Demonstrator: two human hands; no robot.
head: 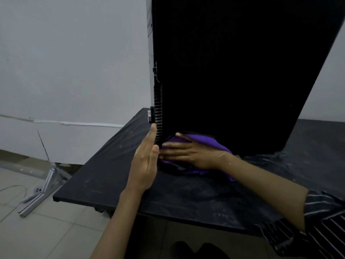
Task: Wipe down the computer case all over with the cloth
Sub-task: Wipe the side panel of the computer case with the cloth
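Observation:
A tall black computer case stands upright on a black table, its broad dark side panel facing me. My right hand lies flat, fingers straight, on a purple cloth and presses it against the bottom of that panel near the left corner. My left hand is held flat with straight fingers against the case's left edge, beside a ribbed vent strip. Part of the cloth hangs below my right wrist.
The table is covered with wrinkled black plastic sheeting. A grey wall stands behind. On the tiled floor to the left lies a grey metal bracket with a thin cable. A striped sleeve shows at lower right.

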